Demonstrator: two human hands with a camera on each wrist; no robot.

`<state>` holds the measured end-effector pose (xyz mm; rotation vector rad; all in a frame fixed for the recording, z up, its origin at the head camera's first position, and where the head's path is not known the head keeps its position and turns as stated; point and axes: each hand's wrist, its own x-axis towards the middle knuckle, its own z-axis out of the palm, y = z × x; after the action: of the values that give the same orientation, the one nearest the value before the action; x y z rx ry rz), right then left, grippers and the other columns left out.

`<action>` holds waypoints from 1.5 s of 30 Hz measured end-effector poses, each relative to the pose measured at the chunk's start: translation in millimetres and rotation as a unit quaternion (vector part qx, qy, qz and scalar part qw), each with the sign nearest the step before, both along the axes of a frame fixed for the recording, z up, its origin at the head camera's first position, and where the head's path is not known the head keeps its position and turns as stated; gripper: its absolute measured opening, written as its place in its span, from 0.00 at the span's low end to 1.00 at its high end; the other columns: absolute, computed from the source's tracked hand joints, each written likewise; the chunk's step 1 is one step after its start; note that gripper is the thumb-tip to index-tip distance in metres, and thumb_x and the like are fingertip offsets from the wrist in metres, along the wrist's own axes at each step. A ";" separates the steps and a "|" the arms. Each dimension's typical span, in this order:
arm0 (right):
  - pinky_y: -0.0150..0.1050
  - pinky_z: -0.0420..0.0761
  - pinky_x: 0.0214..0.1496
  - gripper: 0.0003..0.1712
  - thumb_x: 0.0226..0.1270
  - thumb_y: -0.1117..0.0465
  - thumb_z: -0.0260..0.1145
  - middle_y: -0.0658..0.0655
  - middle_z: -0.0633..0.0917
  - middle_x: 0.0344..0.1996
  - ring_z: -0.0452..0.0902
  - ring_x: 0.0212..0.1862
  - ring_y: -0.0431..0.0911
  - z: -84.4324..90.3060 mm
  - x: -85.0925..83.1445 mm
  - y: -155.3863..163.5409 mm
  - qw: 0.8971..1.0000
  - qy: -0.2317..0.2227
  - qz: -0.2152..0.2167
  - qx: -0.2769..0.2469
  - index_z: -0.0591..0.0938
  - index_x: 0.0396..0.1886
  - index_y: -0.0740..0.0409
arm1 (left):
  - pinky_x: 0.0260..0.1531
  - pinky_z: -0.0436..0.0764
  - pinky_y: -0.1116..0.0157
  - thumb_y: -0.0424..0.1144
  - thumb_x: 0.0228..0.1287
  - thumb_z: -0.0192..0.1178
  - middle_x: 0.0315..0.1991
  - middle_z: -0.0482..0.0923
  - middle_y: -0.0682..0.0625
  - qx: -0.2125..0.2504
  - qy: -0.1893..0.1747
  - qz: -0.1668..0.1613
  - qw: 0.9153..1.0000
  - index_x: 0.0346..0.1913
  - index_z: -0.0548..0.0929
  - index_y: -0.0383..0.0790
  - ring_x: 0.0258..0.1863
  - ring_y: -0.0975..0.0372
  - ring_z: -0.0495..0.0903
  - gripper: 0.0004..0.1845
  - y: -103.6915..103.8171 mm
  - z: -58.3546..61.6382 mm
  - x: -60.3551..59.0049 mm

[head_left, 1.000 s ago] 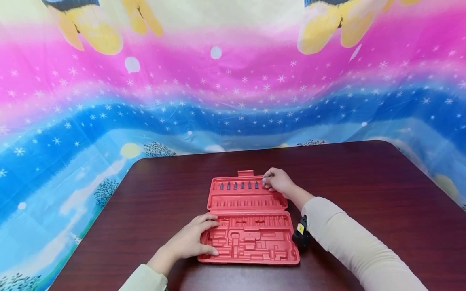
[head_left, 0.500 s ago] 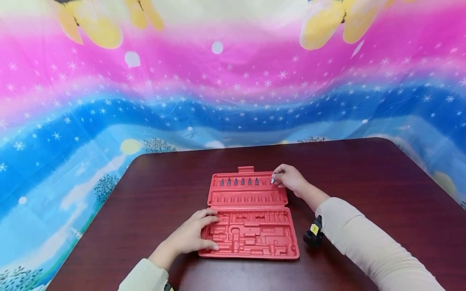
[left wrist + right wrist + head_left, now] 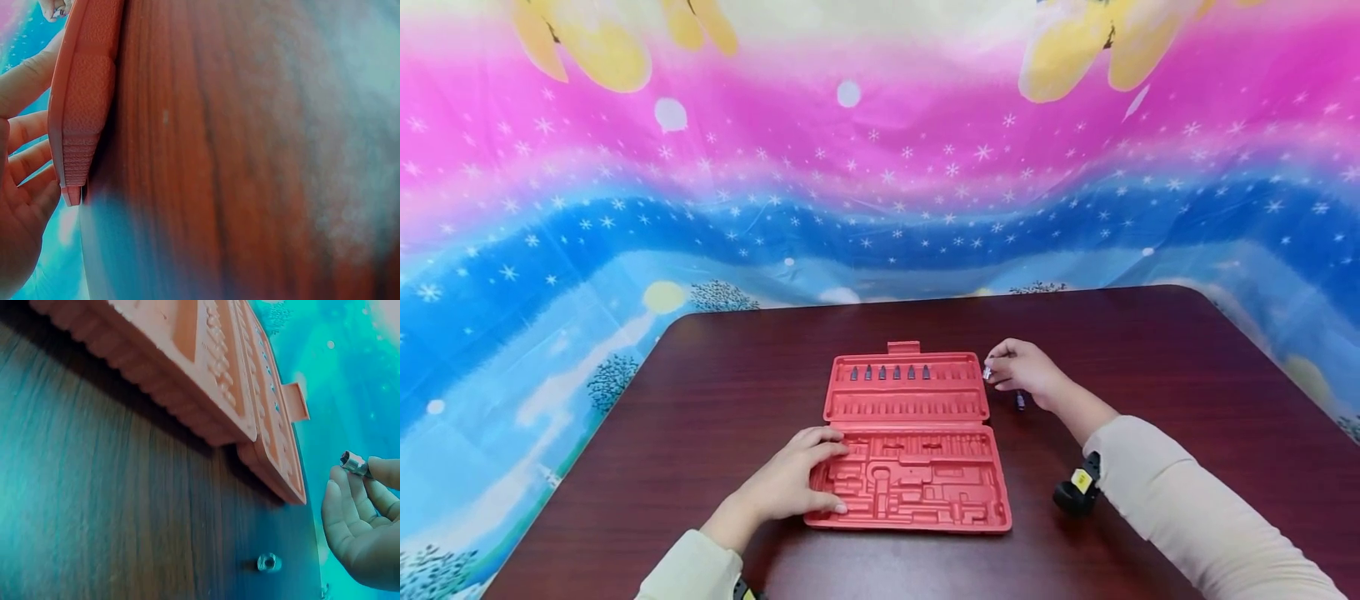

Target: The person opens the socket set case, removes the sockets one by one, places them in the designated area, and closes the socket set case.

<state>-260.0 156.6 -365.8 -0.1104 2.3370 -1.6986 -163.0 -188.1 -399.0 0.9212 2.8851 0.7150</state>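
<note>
Head view: high, looking forward and down across the table toward the backdrop; takes in the whole open red case and both hands at middle distance.

Left wrist view: very close, skimming low along the tabletop, rolled sideways; the case edge fills the left side, fingers beside it; much is blurred, so its facing is probably toward the case's near corner.

Right wrist view: low, close, looking along the case's right side toward the backdrop.

All three share the case; the head and right wrist views also share the small socket lying on the table.
</note>
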 end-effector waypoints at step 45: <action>0.45 0.75 0.38 0.07 0.61 0.69 0.51 0.60 0.76 0.31 0.73 0.34 0.49 -23.9 16.7 58.8 0.992 0.018 0.021 0.125 0.71 0.36 0.72 | 0.53 0.63 0.59 0.55 0.36 0.68 0.54 0.65 0.53 0.000 -0.015 0.006 1.000 0.49 0.76 0.43 0.56 0.60 0.59 0.33 -0.4 0.0 0.6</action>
<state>-243.3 215.4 -389.7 -0.1437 2.5327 -1.3817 -162.4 -188.6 -399.0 0.8859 2.8680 0.7217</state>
